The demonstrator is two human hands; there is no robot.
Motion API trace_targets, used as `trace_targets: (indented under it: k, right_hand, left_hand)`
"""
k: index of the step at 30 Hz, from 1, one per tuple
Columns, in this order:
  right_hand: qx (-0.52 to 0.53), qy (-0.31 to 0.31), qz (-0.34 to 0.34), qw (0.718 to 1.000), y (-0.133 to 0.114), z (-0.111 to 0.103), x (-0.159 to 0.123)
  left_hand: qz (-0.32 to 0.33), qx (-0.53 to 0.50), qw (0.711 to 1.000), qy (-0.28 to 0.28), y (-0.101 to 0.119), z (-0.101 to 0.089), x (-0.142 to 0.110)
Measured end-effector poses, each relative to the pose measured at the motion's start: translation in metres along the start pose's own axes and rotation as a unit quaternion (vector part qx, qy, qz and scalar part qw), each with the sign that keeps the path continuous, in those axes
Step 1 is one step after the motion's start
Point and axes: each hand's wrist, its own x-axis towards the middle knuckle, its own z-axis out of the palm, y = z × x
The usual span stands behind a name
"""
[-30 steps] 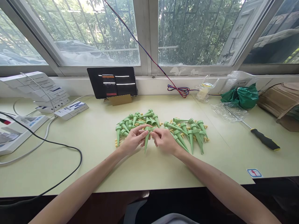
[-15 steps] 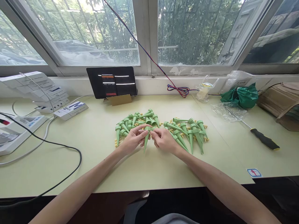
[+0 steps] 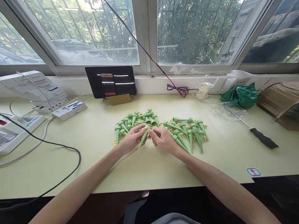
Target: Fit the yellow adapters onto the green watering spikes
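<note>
My left hand [image 3: 133,139] has its fingers closed around a green plant watering spike [image 3: 144,137], cap up and point slanting down to the left. Against the cap's right side my right hand [image 3: 162,139] is pinched, with a bit of a small yellow valve [image 3: 148,134] showing at its fingertips. How far the valve sits in the spike is hidden by the fingers. Just behind the left hand lies a pile of green spikes [image 3: 129,122] with yellow valves among them. A second pile of spikes with yellow valves [image 3: 190,132] lies to the right of my right hand.
A screwdriver [image 3: 263,138] and crinkled clear plastic [image 3: 227,111] lie to the right, near a green bag [image 3: 241,95]. A tablet [image 3: 112,82] leans at the back. White boxes [image 3: 70,109] and a black cable [image 3: 58,143] occupy the left side.
The held spike has tilted, its point swinging to the left. A bit of yellow now shows by the right fingertips. Both hands stay at nearly the same place.
</note>
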Motion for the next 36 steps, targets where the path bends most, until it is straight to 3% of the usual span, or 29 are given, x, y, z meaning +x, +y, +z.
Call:
trace_targets:
  k: [12, 24, 32, 36]
  right_hand:
    - [0.005, 0.021, 0.009, 1.0, 0.001, -0.001, 0.001]
    - [-0.168, 0.122, -0.024, 0.978, 0.002, -0.008, 0.0]
    - [-0.247, 0.075, -0.057, 0.964, 0.002, -0.012, -0.001]
    - [-0.265, 0.055, -0.038, 0.962, 0.001, -0.011, 0.005]
  left_hand:
    - [0.003, 0.024, 1.0, 0.01, 0.003, -0.006, 0.001]
    - [0.078, 0.091, 0.989, 0.091, 0.028, -0.027, -0.003]
    - [0.088, 0.096, 0.987, 0.097, 0.023, -0.027, 0.0]
    - [0.094, 0.097, 0.984, 0.116, 0.022, -0.024, 0.001]
